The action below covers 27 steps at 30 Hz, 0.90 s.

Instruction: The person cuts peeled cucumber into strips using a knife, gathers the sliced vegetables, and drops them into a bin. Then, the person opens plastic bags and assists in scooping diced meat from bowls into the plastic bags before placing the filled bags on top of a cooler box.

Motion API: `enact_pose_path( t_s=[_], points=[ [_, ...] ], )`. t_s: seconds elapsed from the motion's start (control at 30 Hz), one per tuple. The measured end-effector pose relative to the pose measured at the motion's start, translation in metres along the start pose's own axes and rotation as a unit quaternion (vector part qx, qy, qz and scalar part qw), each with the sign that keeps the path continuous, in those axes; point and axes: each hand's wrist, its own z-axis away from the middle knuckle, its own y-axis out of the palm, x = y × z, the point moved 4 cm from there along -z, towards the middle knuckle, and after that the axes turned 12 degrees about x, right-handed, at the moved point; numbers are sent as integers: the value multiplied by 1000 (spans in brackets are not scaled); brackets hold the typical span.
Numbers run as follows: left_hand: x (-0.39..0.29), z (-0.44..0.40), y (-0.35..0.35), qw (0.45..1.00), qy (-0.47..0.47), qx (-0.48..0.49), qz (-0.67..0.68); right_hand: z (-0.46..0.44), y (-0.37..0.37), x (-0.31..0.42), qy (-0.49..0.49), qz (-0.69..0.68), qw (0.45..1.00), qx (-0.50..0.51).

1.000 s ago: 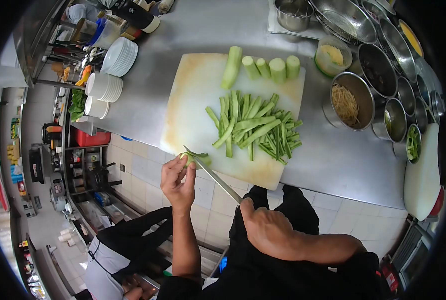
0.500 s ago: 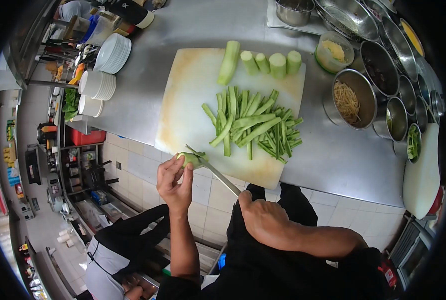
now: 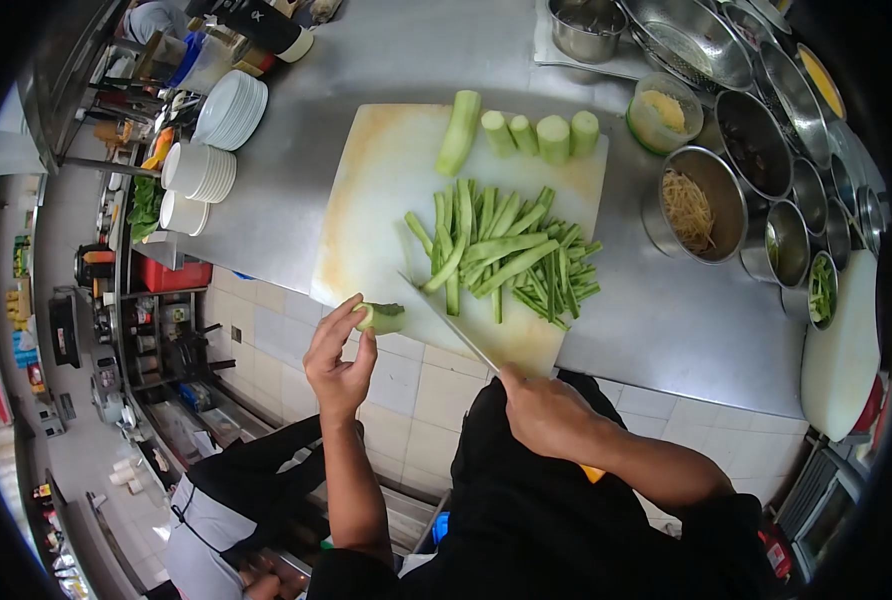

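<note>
At the counter (image 3: 281, 205), left fingers (image 3: 338, 325) pinch a vegetable piece (image 3: 387, 318), right fingers (image 3: 515, 382) closed around a knife (image 3: 456, 329).

Left hand (image 3: 339, 368) bent in a thumb-and-finger pinch, right hand (image 3: 556, 415) fisted, its forearm (image 3: 658, 466) slanting rightward

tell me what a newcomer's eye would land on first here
Probably the heap of green strips on the white cutting board comes first. By the board's near edge, the left hand holds a green piece and the right hand a knife.
</note>
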Motion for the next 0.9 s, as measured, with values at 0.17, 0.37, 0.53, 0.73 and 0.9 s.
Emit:
enact_pose_path(
  t_s=[0.17,0.37,0.53,0.73,0.9],
  points=[
    [-9,-1,0,999,35,-19,-13,20,-15,14,7,-7,999,43],
    [-6,6,8,999,-8,-37,17,47,-6,30,-30,48,998,-6],
    [-9,8,10,997,-14,-40,57,57,-7,38,-27,62,997,-41],
    [-9,7,11,996,-18,-62,58,63,-7,46,-8,59,998,-18],
    [-12,5,10,998,5,-56,23,65,-5,49,-8,60,998,-24]
  ],
)
